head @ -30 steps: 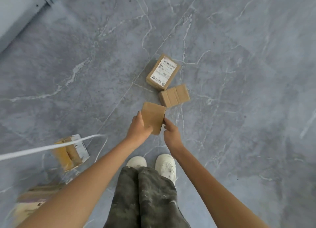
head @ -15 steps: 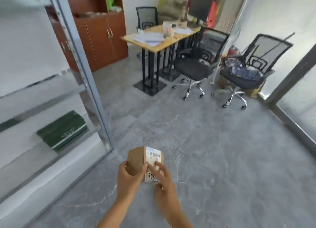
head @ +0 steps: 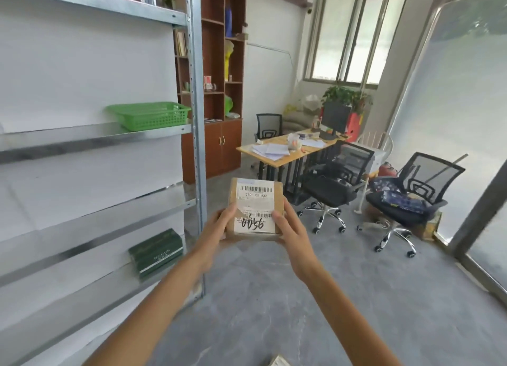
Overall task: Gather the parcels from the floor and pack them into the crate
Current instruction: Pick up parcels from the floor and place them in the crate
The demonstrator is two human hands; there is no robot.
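I hold a small brown cardboard parcel (head: 256,201) up in front of me, its white label with barcodes and a handwritten number facing me. My left hand (head: 219,228) grips its left edge, thumb on the label. My right hand (head: 289,228) grips its right edge, thumb on the front. A green plastic crate (head: 149,116) sits on the middle level of the metal shelf unit (head: 196,146) to the left, above and left of the parcel. The corner of another parcel (head: 278,361) shows on the floor at the bottom edge.
A dark green box (head: 156,252) lies on a lower shelf. Behind stand a brown cabinet (head: 219,146), a wooden desk (head: 277,146) with papers and a monitor, and two black office chairs (head: 332,184) (head: 408,201). Grey floor lies open ahead and right.
My view rose from the floor to the room and shelves. Both hands lifted the parcel from the floor and turned its label toward me; the green crate has come into view.
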